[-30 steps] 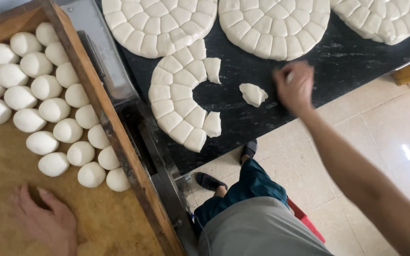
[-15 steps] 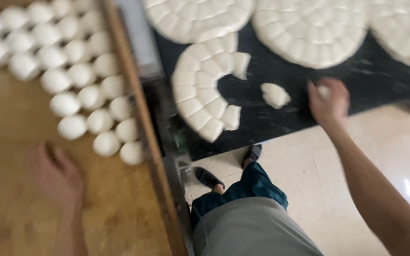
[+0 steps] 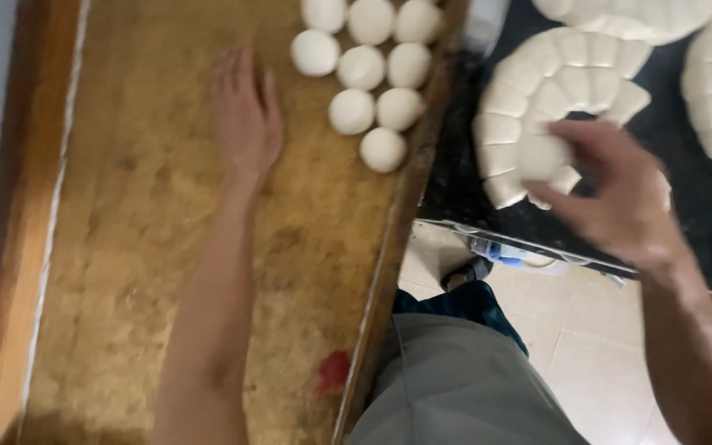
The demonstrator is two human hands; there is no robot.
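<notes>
While the right hand (image 3: 620, 198) grips a white dough piece (image 3: 541, 156) in its fingertips over the black tabletop (image 3: 702, 206), just beside the cut dough ring (image 3: 554, 74), the left hand (image 3: 245, 115) lies flat and empty on the wooden tray (image 3: 166, 247), near the dough balls (image 3: 372, 70).

Bare forearms, grey shirt (image 3: 463, 387), dark blue trousers (image 3: 471, 306), dark shoe (image 3: 467, 270)

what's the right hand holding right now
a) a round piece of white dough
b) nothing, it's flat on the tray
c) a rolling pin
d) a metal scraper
a: the right hand grips a round white dough piece in its fingers above the dark counter, while the left hand lies flat on the wooden tray.
</notes>
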